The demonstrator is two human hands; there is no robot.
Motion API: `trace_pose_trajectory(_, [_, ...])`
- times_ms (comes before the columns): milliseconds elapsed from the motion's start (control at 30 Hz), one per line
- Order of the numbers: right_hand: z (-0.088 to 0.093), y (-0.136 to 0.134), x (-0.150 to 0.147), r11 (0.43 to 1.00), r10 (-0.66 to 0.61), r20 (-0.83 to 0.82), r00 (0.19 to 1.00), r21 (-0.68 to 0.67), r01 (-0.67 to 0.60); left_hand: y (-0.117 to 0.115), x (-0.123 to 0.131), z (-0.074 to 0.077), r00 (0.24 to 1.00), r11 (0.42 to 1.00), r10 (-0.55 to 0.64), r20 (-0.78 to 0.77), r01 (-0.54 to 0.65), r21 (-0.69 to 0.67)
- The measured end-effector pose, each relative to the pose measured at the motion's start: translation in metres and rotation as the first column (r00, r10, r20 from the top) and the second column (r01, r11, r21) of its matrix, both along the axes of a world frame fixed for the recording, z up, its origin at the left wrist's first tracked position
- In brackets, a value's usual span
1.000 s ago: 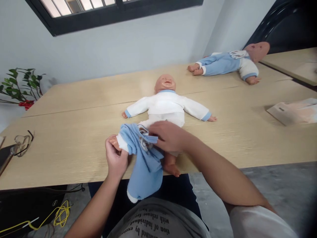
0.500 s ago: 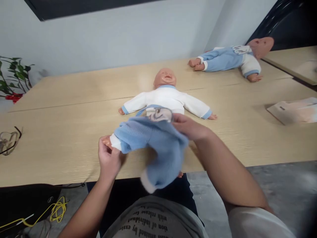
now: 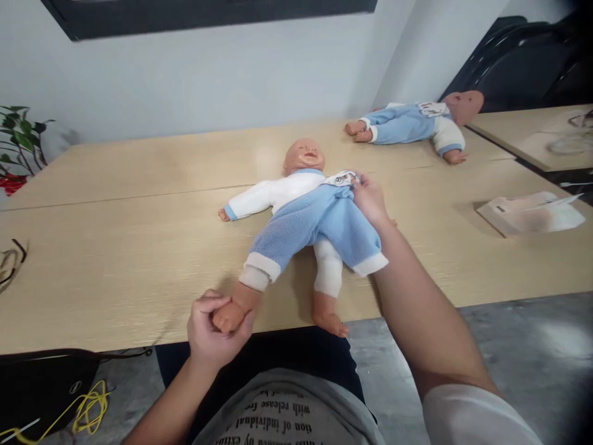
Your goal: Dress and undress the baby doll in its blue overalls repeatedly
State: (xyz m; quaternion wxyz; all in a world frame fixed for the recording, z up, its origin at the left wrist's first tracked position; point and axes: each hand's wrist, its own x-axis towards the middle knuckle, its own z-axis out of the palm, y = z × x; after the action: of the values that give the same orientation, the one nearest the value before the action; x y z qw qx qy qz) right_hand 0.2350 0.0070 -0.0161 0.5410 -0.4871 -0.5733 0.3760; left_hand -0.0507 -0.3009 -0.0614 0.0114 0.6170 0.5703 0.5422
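Lying face-up on the tabletop point(image 3: 139, 266), the doll point(image 3: 287, 193) has one foot point(image 3: 230, 316) clasped in the left hand point(image 3: 215, 330), while the right hand point(image 3: 369, 196) pinches the blue overalls point(image 3: 301, 216) by the bib point(image 3: 339, 179), at the doll's chest. The held leg point(image 3: 254, 278) emerges from one cuff point(image 3: 262, 266) (the other cuff point(image 3: 370, 264) lies beside the second leg point(image 3: 328, 272)).

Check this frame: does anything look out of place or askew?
Yes: the blue overalls sit askew on the nearer doll: one trouser leg is filled, while the other is empty, beside the doll's white-clad leg.
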Motion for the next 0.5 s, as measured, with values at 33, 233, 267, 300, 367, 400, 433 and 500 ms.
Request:
trace_pose_trajectory(33, [0.001, -0.002, -0.001, 0.999, 0.03, 0.008, 1.0, -0.019, -0.03, -0.004, 0.004, -0.003, 1.0, 1.0, -0.022, -0.005, 0.022, -0.022])
trace_pose_trajectory(233, [0.021, -0.04, -0.005, 0.918, 0.375, -0.049, 0.926, -0.12, -0.379, -0.019, 0.02, -0.006, 0.985, 0.95, -0.087, -0.15, 0.036, -0.311])
trace_pose_trajectory(267, [0.024, -0.045, -0.005, 0.91, 0.388, -0.089, 0.917, -0.124, -0.396, -0.019, 0.021, -0.004, 0.976, 0.93, -0.114, -0.184, 0.039, -0.365])
trace_pose_trajectory(300, [0.026, -0.048, -0.006, 0.902, 0.398, -0.135, 0.908, -0.126, -0.414, -0.019, 0.021, 0.0, 0.966, 0.909, -0.151, -0.212, 0.052, -0.413])
trace_pose_trajectory(367, [0.03, -0.054, -0.008, 0.888, 0.412, -0.226, 0.883, -0.117, -0.445, -0.016, 0.02, 0.007, 0.938, 0.86, -0.249, -0.241, 0.099, -0.501])
trace_pose_trajectory(400, [0.031, -0.056, -0.01, 0.884, 0.417, -0.265, 0.87, -0.105, -0.456, -0.014, 0.018, 0.012, 0.924, 0.828, -0.299, -0.238, 0.127, -0.547])
trace_pose_trajectory(433, [0.033, -0.059, -0.012, 0.88, 0.423, -0.295, 0.857, -0.091, -0.466, -0.011, 0.016, 0.016, 0.91, 0.791, -0.35, -0.221, 0.16, -0.591])
trace_pose_trajectory(500, [0.035, -0.063, -0.015, 0.874, 0.438, -0.327, 0.837, -0.064, -0.483, -0.005, 0.009, 0.024, 0.874, 0.704, -0.46, -0.159, 0.25, -0.665])
